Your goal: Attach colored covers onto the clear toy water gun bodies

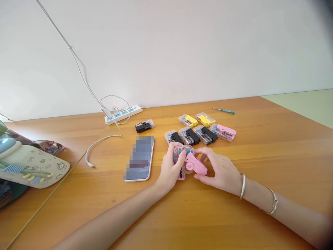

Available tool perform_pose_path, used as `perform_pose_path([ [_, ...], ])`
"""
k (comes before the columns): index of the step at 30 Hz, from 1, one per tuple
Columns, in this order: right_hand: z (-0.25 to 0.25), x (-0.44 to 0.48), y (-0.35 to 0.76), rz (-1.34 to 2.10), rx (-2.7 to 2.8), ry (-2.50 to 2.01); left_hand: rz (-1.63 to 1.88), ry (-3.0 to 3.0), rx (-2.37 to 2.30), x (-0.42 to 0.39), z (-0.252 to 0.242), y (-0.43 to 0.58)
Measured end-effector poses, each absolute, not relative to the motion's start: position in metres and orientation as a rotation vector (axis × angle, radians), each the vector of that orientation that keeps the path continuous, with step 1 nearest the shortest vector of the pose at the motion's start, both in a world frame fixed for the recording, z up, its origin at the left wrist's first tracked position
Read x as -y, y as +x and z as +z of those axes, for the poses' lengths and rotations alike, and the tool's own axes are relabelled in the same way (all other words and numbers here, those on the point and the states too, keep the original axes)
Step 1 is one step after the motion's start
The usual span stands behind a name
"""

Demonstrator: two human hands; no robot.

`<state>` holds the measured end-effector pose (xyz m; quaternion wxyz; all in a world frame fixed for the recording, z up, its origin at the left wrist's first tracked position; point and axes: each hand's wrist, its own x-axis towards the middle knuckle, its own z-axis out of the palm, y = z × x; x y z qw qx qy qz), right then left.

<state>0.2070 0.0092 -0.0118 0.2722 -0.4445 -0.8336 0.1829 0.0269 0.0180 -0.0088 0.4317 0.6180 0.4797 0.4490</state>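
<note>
Just a plain white wall (166, 52), thin white cord (79, 69) trailing down to a power strip (123, 115) along the back of a warm wood table (234, 107), pale green patch of floor (301, 107) off right, soft even light.

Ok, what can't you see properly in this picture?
All in the head view:
Phone screen: blurred out by pixelation.
Clear plastic case: partly hidden by the left hand and the pink plastic piece.
Print on the packs: too small to read.
Patterned cloth: cut off by the left edge.
</note>
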Motion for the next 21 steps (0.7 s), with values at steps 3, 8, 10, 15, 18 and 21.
perform_pose_path([
  [3,-0.0110,-0.0077,0.2064,0.251,2.291,-1.200,1.110,1.558,-1.214,-0.0183,-0.0088,0.0271],
  [8,-0.0095,-0.0108,0.2078,-0.007,2.331,-1.139,1.031,1.628,-1.213,-0.0180,-0.0095,0.0265],
  [10,-0.0090,-0.0122,0.2089,-0.070,2.380,-1.145,0.999,1.651,-1.224,-0.0178,-0.0098,0.0263],
  [15,-0.0073,-0.0128,0.2101,-0.168,2.446,-1.156,0.956,1.682,-1.248,-0.0170,-0.0114,0.0263],
  [18,-0.0070,-0.0123,0.2096,-0.179,2.440,-1.186,0.954,1.692,-1.261,-0.0165,-0.0120,0.0267],
  [21,-0.0078,-0.0124,0.2094,-0.190,2.436,-1.201,0.965,1.680,-1.236,-0.0165,-0.0116,0.0271],
])
